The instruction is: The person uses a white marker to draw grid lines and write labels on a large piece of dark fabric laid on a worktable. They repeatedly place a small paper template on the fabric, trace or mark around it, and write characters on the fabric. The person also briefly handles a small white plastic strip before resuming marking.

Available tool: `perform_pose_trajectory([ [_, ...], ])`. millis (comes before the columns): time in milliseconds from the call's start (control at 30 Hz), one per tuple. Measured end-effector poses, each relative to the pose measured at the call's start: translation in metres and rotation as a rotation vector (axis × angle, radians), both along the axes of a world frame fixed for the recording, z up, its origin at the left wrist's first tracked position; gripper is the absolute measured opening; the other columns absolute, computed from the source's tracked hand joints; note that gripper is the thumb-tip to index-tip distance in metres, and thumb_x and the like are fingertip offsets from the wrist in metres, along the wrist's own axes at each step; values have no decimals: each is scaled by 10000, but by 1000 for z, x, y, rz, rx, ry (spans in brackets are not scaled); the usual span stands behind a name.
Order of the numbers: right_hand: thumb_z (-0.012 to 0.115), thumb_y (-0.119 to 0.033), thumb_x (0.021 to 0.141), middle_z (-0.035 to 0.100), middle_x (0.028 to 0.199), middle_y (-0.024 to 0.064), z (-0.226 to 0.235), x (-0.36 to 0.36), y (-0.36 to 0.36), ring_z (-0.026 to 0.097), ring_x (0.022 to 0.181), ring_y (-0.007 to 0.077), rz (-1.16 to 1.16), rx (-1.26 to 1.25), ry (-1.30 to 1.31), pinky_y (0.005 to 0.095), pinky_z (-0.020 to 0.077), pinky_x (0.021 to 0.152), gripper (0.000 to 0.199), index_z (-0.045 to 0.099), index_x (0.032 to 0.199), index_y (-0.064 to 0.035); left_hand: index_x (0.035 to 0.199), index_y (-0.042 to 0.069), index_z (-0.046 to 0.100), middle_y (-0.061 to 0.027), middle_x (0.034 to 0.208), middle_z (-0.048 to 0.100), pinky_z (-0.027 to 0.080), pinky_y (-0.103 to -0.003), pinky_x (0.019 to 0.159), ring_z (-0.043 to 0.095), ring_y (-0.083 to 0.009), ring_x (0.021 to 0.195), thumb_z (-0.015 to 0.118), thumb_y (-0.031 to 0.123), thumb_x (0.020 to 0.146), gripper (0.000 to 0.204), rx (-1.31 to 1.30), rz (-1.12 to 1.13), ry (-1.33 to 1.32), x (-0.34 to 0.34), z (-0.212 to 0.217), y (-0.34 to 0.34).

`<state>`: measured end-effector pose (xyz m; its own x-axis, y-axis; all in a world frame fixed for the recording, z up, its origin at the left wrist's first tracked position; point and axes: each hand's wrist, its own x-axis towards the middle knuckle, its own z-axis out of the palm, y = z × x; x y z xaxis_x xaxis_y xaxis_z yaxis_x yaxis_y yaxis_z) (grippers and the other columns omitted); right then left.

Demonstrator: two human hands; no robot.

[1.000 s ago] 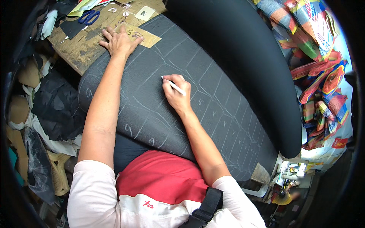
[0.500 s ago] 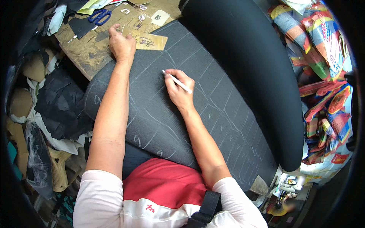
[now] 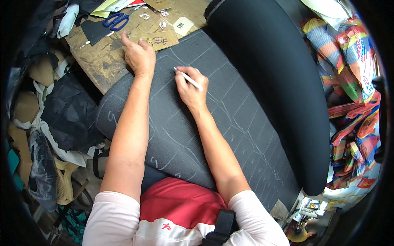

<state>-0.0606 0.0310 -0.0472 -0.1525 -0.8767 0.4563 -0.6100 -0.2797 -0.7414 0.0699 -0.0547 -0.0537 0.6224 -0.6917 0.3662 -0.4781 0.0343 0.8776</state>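
My left hand [image 3: 140, 56] is at the table's edge by the near end of a tan card template [image 3: 165, 40] with dark handwriting. Its index finger is stretched out and the thumb lies against the card, which it seems to hold; part of the grip is hidden. In my right hand [image 3: 193, 88] is a slim white marking pen [image 3: 190, 80], tip pointing up and left just over the dark grey fabric [image 3: 172, 119]. Pale drawn lines and marks cover this fabric, which drapes off the table toward my lap.
A thick black fabric roll [image 3: 271, 82] lies along the right. Blue-handled scissors [image 3: 116, 22], a black scrap and small card pieces sit on the worn wooden table [image 3: 94, 59]. Fabric scraps heap at the left; colourful woven bags [image 3: 349, 61] stand at far right.
The card template has shifted left across the fabric toward my left hand. My right hand, still with the pen, has moved slightly up and left over the fabric. The whole view has shifted a little.
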Motion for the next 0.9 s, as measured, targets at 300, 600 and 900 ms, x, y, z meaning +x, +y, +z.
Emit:
perform_pose_trajectory([
  [300, 619, -73, 672, 657, 724, 160, -12, 15, -2, 646, 707, 281, 104, -87, 110, 357, 523, 668, 124, 683, 746, 5, 1313, -12, 276, -295, 864, 631, 452, -494, 779, 616, -451, 816, 524, 139, 845, 551, 50, 13, 4, -2, 1, -1],
  [600, 635, -131, 721, 657, 657, 157, 2, -35, -88, 664, 632, 233, -175, 47, -88, 331, 519, 648, 142, 681, 764, -3, 1330, 6, 297, -306, 921, 624, 440, -486, 806, 604, -450, 871, 536, 150, 843, 561, 40, -2, 39, -4, -3, -3],
  [900, 572, -160, 702, 603, 566, 179, 13, -76, -75, 610, 541, 307, -373, 112, -116, 405, 494, 596, 178, 631, 682, 7, 1322, 12, 320, -312, 948, 618, 441, -488, 805, 600, -455, 877, 539, 164, 846, 546, 41, 23, -38, -4, -4, -4],
])
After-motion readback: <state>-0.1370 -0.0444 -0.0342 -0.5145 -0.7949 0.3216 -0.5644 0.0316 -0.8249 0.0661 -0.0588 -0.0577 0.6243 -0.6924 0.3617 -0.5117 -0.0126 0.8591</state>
